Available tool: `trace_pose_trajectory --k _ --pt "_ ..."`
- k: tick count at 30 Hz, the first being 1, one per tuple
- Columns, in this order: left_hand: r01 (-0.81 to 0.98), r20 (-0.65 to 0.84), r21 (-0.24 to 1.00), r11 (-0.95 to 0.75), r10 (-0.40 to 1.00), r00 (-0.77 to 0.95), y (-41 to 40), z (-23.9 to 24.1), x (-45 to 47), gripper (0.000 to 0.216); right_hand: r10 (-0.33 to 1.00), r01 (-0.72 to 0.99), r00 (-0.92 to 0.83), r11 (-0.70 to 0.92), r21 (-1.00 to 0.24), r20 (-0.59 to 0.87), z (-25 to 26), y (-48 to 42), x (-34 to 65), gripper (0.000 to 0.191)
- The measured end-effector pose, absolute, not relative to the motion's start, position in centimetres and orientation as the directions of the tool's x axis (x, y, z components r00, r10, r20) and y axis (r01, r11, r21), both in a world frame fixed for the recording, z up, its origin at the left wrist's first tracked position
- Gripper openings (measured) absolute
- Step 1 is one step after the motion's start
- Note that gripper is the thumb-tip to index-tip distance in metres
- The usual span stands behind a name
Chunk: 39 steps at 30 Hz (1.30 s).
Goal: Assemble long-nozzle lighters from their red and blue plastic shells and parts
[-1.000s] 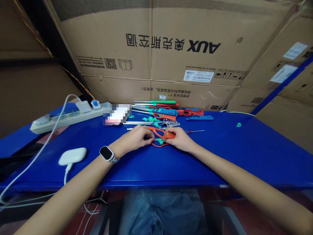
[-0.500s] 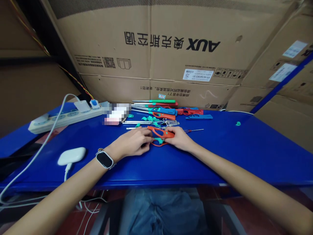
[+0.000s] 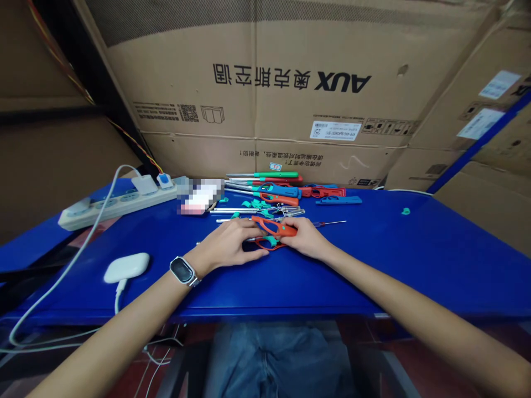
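Observation:
Over the blue table, my right hand (image 3: 305, 236) pinches an orange lighter casing half (image 3: 276, 226) by its rear end. Just below it lies a second orange casing half (image 3: 269, 247) with a teal trigger (image 3: 271, 240) in it. My left hand (image 3: 227, 242) curls over the front of this lower half, its thumb stretched along the near edge. A metal tube (image 3: 250, 239) runs under the left palm, its tip showing on the far side of the wrist. The left fingertips are partly hidden behind the upper half.
Beyond my hands lie metal tubes (image 3: 234, 210), loose teal triggers (image 3: 261, 204) and several assembled lighters (image 3: 277, 189). A blue casing (image 3: 338, 200) and a screwdriver (image 3: 332, 223) lie right of them. At left are a power strip (image 3: 120, 203) and a white charging case (image 3: 126, 268). Cardboard (image 3: 257, 99) stands behind.
My left hand has loosened and its thumb has stretched out to the right along the lower casing half. The metal tube under it now shows. My right hand keeps its hold.

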<state>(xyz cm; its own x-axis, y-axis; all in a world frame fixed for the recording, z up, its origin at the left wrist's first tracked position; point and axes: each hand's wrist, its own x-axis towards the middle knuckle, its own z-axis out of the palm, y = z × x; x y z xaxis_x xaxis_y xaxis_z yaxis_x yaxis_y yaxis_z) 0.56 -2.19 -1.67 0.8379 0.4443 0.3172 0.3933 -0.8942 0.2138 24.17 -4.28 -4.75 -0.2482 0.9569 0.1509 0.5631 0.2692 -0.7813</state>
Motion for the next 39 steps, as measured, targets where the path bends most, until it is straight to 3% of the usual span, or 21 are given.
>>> trace_pose_trajectory --k 4,11,16,23,27,34,39 --pt "0.379 0.328 0.206 -0.902 0.428 0.842 -2.1 -2.3 0.9 0.031 0.946 0.574 -0.265 0.311 -0.757 0.188 -4.6 -4.4 24.2 0.012" --pt "0.400 0.317 0.199 -0.895 0.445 0.837 -2.1 -2.5 0.9 0.032 0.912 0.491 -0.276 0.406 -0.771 0.304 -2.5 -5.0 25.6 0.039" --pt "0.410 0.296 0.187 -0.893 0.449 0.843 -2.1 -2.5 0.9 0.034 0.916 0.479 -0.310 0.383 -0.789 0.256 -1.8 -5.4 27.1 0.044" --pt "0.418 0.273 0.220 -0.881 0.467 0.841 -2.2 -2.1 1.0 0.033 0.885 0.620 -0.394 0.454 -0.640 0.247 -1.0 -6.1 27.5 0.039" --pt "0.441 0.249 0.300 -0.846 0.516 0.819 -2.3 -1.8 0.7 0.036 0.884 0.687 -0.427 0.455 -0.566 0.192 -0.6 -6.7 27.3 0.042" --pt "0.486 0.204 0.557 -0.673 0.678 0.706 -1.2 -1.4 -0.9 0.078 0.805 0.706 -0.564 0.586 -0.398 0.183 -0.4 -6.3 26.6 0.036" --pt "0.476 0.172 0.611 -0.632 0.693 0.700 -0.9 -1.6 -1.1 0.073 0.735 0.665 -0.644 0.675 -0.318 0.213 -0.8 -5.6 26.4 0.035"
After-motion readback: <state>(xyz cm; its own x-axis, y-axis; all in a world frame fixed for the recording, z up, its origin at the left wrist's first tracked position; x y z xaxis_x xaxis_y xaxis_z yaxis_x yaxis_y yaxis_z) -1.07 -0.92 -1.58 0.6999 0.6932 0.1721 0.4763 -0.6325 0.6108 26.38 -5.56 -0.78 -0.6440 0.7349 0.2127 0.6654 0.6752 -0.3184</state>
